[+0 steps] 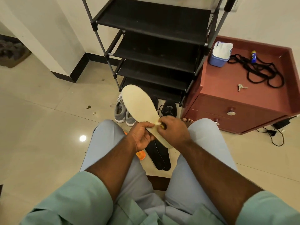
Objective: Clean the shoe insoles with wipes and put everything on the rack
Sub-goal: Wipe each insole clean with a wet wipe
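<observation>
Currently, the left hand grips a cream insole, pale and flat, toe end raised before the black rack. The right hand pinches what appears to be a small wipe against it. On the cabinet, a blue tub contains white wipes.

A seated person seen from above, wearing a pale mint-green short-sleeved shirt whose loose sleeves end above the elbows, leaving both forearms bare. The trousers are light blue-grey, smooth fabric with soft creases near the lap. The left hand and right hand are bare, with no rings, watch or gloves visible. Bare toes show beyond one knee.
</observation>
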`<act>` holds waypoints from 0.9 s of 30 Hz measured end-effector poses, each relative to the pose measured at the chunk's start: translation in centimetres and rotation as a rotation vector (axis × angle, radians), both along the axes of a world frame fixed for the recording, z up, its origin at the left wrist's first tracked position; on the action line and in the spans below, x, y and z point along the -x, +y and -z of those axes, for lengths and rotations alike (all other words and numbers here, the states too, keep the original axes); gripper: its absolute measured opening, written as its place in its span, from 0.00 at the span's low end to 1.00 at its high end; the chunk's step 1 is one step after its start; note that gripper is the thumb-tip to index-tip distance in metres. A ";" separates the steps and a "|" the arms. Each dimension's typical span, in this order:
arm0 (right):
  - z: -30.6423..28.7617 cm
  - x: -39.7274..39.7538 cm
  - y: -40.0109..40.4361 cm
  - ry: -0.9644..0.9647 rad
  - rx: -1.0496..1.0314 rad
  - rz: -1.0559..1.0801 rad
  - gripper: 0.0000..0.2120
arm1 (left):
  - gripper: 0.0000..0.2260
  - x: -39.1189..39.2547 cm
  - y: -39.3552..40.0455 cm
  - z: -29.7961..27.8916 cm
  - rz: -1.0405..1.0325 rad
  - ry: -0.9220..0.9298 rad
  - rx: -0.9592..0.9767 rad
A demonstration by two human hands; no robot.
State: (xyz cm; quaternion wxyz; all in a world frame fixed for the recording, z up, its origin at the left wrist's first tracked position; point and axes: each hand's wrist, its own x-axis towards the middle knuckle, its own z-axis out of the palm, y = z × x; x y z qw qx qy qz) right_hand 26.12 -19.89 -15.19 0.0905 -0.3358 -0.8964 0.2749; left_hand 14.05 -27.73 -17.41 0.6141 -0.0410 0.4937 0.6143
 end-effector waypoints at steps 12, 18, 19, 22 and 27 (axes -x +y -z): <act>0.1 0.4 0.1 -0.007 -0.011 0.000 0.12 | 0.20 -0.1 -0.2 0.2 0.043 -0.070 0.062; 0.6 1.3 -1.5 0.005 -0.065 -0.117 0.08 | 0.20 -0.5 0.0 0.0 0.021 -0.073 0.047; 0.8 1.2 -1.0 0.002 -0.050 -0.052 0.08 | 0.21 -0.4 0.1 0.1 0.033 -0.065 0.036; 1.1 0.8 0.1 0.048 0.034 0.050 0.08 | 0.21 0.2 0.0 0.5 0.045 -0.034 0.024; 0.9 0.3 0.7 0.146 0.058 0.115 0.10 | 0.17 0.1 0.1 0.7 0.007 0.074 0.097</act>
